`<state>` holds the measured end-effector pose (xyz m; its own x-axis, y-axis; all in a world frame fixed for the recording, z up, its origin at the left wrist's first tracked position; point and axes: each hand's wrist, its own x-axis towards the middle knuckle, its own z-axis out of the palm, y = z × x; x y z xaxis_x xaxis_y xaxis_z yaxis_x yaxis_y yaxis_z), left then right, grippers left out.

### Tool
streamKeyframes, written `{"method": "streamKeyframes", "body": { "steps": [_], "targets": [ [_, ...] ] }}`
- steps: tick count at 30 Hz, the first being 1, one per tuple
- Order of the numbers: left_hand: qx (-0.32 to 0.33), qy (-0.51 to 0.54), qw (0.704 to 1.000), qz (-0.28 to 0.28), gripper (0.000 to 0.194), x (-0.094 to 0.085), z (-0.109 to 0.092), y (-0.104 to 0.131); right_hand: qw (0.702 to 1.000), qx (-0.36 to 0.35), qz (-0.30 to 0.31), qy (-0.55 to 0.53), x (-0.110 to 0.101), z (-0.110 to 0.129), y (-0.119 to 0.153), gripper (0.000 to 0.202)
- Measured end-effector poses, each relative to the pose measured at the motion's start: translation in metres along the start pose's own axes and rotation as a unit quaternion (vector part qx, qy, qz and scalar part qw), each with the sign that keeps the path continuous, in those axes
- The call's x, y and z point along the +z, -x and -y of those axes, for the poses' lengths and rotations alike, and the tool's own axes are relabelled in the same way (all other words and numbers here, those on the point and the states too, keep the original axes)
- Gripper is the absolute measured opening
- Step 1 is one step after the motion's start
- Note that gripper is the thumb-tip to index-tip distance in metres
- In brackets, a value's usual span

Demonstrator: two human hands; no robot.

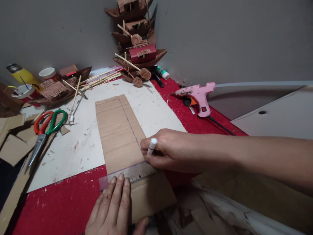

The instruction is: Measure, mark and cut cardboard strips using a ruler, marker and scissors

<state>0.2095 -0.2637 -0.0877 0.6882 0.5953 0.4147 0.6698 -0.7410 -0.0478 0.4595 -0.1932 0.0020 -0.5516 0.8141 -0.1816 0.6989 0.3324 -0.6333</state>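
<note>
My right hand (166,148) is closed around a white marker pen (152,146), near the right edge of a long piece of brown cardboard (118,130). The pen's tip is hidden behind my fingers. A dashed purple line runs down the right part of the cardboard, and another line crosses it along the upper edge of a clear ruler (139,172). My left hand (113,202) lies flat with fingers stretched, pressing on the ruler's left part and the cardboard below it. The ruler's right end is hidden under my right hand.
Scissors (46,130) with orange and green handles lie at left beside cardboard scraps (17,147). A pink glue gun (201,98) sits on the red cloth at right. Cardboard model boats (141,55), thin sticks (102,80), cups (24,93) and a yellow bottle (23,75) stand along the back.
</note>
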Motion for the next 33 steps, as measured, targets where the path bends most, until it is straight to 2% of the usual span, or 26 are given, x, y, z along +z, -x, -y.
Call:
{"method": "streamKeyframes", "body": {
  "steps": [5,7,10,13,16,18,21,23,30,33],
  "targets": [
    [0.016,0.001,1.000,-0.001,0.055,0.001,0.003,0.000,0.999,-0.001,-0.016,-0.037,-0.002,-0.002,0.006,0.017],
    [0.027,0.004,1.000,-0.009,0.057,0.002,0.004,0.000,0.995,-0.009,-0.049,-0.082,-0.002,-0.007,0.012,0.015],
    [0.016,0.018,0.999,-0.023,0.057,0.005,0.005,0.002,0.983,-0.006,-0.132,-0.127,0.002,-0.018,0.024,0.019],
    [0.017,0.029,0.999,-0.036,0.059,0.006,0.005,0.004,0.972,-0.037,-0.219,-0.076,0.015,-0.033,0.036,0.022],
    [0.021,0.027,0.998,-0.047,0.060,0.006,0.006,0.006,0.965,-0.058,-0.255,0.011,0.032,-0.043,0.047,0.019],
    [0.020,0.025,0.998,-0.051,0.057,0.005,0.005,0.006,0.966,-0.063,-0.248,0.032,0.043,-0.048,0.054,0.021],
    [0.015,0.029,0.998,-0.057,0.048,0.004,0.005,0.006,0.970,-0.073,-0.226,0.045,0.054,-0.051,0.063,0.037],
    [0.009,0.031,0.998,-0.061,0.042,0.004,0.004,0.005,0.974,-0.073,-0.210,0.052,0.059,-0.052,0.069,0.040],
    [-0.012,0.033,0.997,-0.065,0.038,0.006,0.004,0.007,0.983,-0.072,-0.165,0.041,0.064,-0.055,0.072,0.026],
    [-0.023,0.043,0.997,-0.059,0.039,0.009,0.006,0.011,0.980,-0.092,-0.173,0.040,0.060,-0.052,0.071,0.025]
  ]
}}
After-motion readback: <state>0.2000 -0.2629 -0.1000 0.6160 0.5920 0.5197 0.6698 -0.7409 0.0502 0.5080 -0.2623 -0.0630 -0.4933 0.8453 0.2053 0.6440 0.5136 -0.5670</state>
